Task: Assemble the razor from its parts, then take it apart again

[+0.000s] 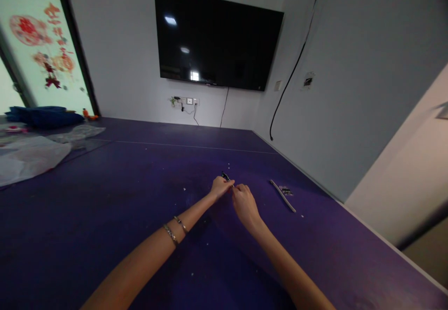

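Observation:
My left hand (220, 187) is closed around a small dark object (225, 176), whose black end sticks out above the fingers. Its kind is too small to make out. Right beside it, my right hand (243, 199) is curled, thumb and finger pinched near the lower end of that object. Whatever lies inside the right fingers is hidden. Both hands are held over the purple table surface (140, 217). To their right lies a thin pale tube-like strip (283, 196), with a small dark-patterned packet (286, 190) against it.
White plastic bags (35, 156) and a blue cloth bundle (45, 116) lie at the far left. Small white scraps dot the purple surface. A black cable (294, 63) hangs down the right wall. A large television (217, 39) is mounted on the back wall.

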Motion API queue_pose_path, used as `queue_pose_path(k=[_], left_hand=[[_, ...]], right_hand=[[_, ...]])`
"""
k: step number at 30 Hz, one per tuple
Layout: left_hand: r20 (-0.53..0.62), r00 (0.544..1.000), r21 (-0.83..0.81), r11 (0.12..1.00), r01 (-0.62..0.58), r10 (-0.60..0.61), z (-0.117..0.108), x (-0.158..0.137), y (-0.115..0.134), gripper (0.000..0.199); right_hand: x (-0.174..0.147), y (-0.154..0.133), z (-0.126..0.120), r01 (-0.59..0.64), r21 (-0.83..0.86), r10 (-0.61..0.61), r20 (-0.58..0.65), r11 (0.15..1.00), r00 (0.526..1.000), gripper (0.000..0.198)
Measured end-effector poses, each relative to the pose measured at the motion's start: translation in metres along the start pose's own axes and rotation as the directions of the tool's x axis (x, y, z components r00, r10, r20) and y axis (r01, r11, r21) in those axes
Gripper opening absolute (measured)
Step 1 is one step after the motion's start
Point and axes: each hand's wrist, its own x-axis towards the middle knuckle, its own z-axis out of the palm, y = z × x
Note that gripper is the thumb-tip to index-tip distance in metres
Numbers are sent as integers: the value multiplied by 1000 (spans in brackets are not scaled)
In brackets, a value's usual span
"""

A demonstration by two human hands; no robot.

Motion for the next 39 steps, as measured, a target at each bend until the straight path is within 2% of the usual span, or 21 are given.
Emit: queue_pose_path(k=[4, 7, 11, 13, 18, 21, 25, 29, 32, 36, 39], left_hand=[[44, 999, 63, 998, 28, -31, -10, 1, -2, 36], [108, 994, 200, 980, 10, -33, -27, 6, -2, 32], [280, 956, 439, 897, -43, -91, -60, 19, -12, 30], [323, 942, 524, 846, -99, -89, -75, 26, -21, 29], [294, 954, 595, 793, -132, -61, -93, 43, -43, 28], [286, 956, 622, 771, -139, -59, -91, 48, -51, 28], [277, 958, 640, 758, -122, -79, -87, 50, -59, 24], [233, 966, 657, 751, -68, -116, -86, 48, -62, 22], [188, 974, 666, 745, -34, -123, -87, 42, -60, 29], [165, 978, 663, 749, -16, -125, -91, 26, -57, 41], [147, 979, 643, 765, 12, -139, -94, 10, -59, 41]], right_hand=[[-2, -8, -1, 58, 50, -57, -27, 997, 998, 27], [-3, -4, -10, 59, 103, -54, -54, 993, 997, 25], [-6, 24, -26, -29, 117, 39, -82, 993, 996, 27], [-10, 46, -30, -84, 102, 91, -66, 991, 994, 28], [-24, 102, -28, -219, 21, 220, -48, 975, 974, 28], [-35, 130, -24, -271, -41, 269, -38, 962, 962, 28], [-45, 160, -21, -275, -69, 274, -27, 959, 961, 29], [-47, 179, -23, -289, -64, 290, 6, 955, 957, 30], [-45, 187, -27, -298, -64, 301, 49, 952, 952, 31], [-42, 197, -32, -290, -101, 299, 89, 952, 950, 32], [-42, 207, -35, -317, -139, 335, 135, 938, 933, 33]])
